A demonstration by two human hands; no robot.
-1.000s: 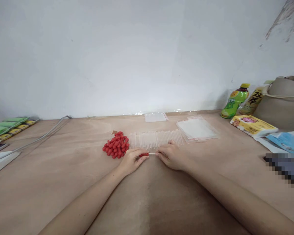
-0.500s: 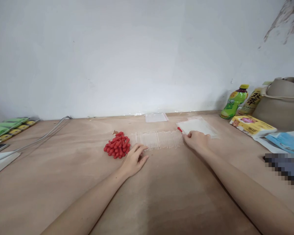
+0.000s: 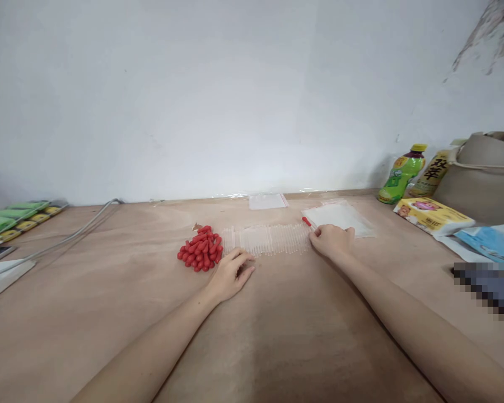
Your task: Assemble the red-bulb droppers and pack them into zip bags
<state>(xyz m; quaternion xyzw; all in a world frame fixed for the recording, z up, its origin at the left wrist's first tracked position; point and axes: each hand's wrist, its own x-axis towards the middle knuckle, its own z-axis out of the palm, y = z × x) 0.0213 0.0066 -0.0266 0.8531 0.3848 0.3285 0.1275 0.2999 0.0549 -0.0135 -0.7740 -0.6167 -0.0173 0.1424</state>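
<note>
My right hand (image 3: pixel 331 239) pinches a glass dropper (image 3: pixel 307 221) by its clear tube, with the red rubber bulb pointing up and left. It lies at the right end of a row of clear glass dropper tubes (image 3: pixel 269 239). My left hand (image 3: pixel 231 274) rests on the table below the row, fingers apart with nothing between them; its fingertips are close to the near ends of the tubes. Just left of the row is a heap of red rubber bulbs (image 3: pixel 199 249). Whether the held dropper touches the table, I cannot tell.
Clear plastic bags (image 3: pixel 340 215) lie behind my right hand, and a small zip bag (image 3: pixel 267 201) by the wall. On the right are a green bottle (image 3: pixel 403 173), a tissue pack (image 3: pixel 432 215) and a beige bag (image 3: pixel 483 179). A grey cable (image 3: pixel 84 224) runs along the left.
From the middle, my right hand has carried the red-bulbed dropper to the row's right end, then shifted slightly left. My left hand has let go of the bulb end and opened.
</note>
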